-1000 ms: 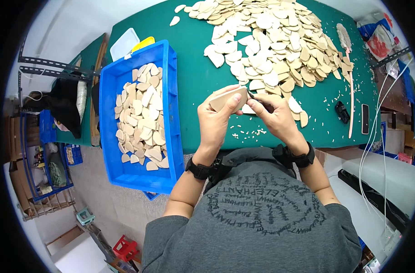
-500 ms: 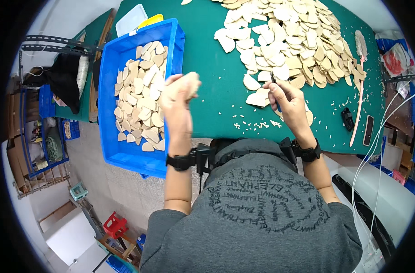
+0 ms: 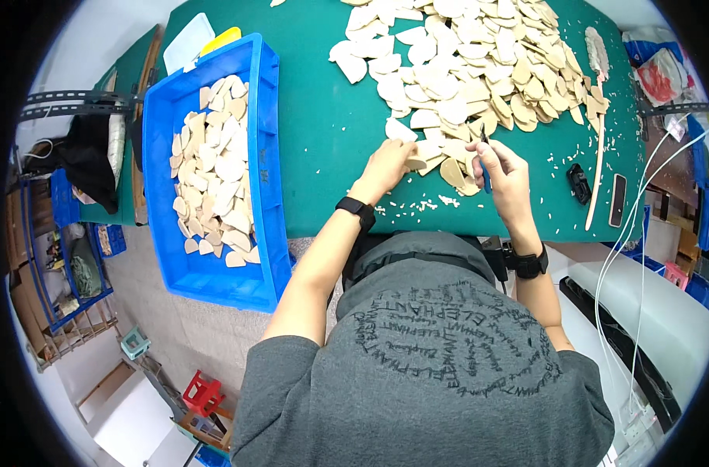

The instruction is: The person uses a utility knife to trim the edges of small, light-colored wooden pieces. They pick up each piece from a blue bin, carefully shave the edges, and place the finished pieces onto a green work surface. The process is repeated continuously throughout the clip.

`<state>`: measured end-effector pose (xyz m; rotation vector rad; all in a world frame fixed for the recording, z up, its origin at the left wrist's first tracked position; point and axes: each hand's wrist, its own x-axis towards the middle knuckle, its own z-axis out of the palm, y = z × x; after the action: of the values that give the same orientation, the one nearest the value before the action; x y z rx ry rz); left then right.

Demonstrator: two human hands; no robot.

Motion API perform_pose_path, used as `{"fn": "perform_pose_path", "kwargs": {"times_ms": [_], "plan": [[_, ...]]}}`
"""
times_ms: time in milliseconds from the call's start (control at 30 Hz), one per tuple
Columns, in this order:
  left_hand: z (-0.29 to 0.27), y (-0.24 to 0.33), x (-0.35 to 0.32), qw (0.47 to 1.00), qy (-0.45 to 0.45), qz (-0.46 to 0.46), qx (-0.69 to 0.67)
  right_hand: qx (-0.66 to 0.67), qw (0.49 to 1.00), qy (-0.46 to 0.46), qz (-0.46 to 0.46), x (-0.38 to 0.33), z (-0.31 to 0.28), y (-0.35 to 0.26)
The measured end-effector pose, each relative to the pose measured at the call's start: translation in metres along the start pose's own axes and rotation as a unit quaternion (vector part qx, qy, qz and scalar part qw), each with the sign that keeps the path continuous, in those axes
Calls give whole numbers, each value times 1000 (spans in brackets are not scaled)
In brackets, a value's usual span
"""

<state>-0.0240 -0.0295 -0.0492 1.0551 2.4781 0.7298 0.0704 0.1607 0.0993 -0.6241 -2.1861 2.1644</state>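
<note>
My left hand [image 3: 385,166] is at the near edge of a heap of flat beige half-round pieces [image 3: 486,74] on the green table. Its fingers are closed on one beige piece [image 3: 416,163], most of which the hand hides. To its right, my right hand [image 3: 500,173] holds a slim blue-handled tool with a dark tip [image 3: 486,167] upright; whether it is a knife or a cutter I cannot tell. Just left of that hand lie several loose beige pieces [image 3: 451,173].
A blue plastic crate [image 3: 265,156] with many such pieces stands at the left. Small pale scraps [image 3: 424,206] are strewn along the near table edge. A long stick with a fuzzy head [image 3: 597,148], a black clip-like object [image 3: 578,184] and a phone-like slab [image 3: 618,199] lie at right.
My left hand has moved right, from beside the crate to the near edge of the heap. My right hand has stayed near its place with the tool. The whole view has shifted slightly.
</note>
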Motion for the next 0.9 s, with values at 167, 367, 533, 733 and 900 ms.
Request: {"fn": "perform_pose_path", "kwargs": {"times_ms": [167, 367, 533, 733, 900], "plan": [[-49, 30, -14, 806, 96, -159, -562, -40, 998, -42, -22, -1, 9, 0], [-134, 99, -44, 667, 181, -148, -707, -59, 993, -82, -68, 0, 41, -10], [-142, 103, -55, 656, 225, -126, -709, -24, 992, -112, -61, 0, 55, -22], [-140, 108, -56, 664, 282, -114, -683, -36, 990, -112, -83, 1, 64, -28], [-135, 110, -54, 663, 313, -106, -672, -44, 991, -85, -90, 2, 71, -30]]}}
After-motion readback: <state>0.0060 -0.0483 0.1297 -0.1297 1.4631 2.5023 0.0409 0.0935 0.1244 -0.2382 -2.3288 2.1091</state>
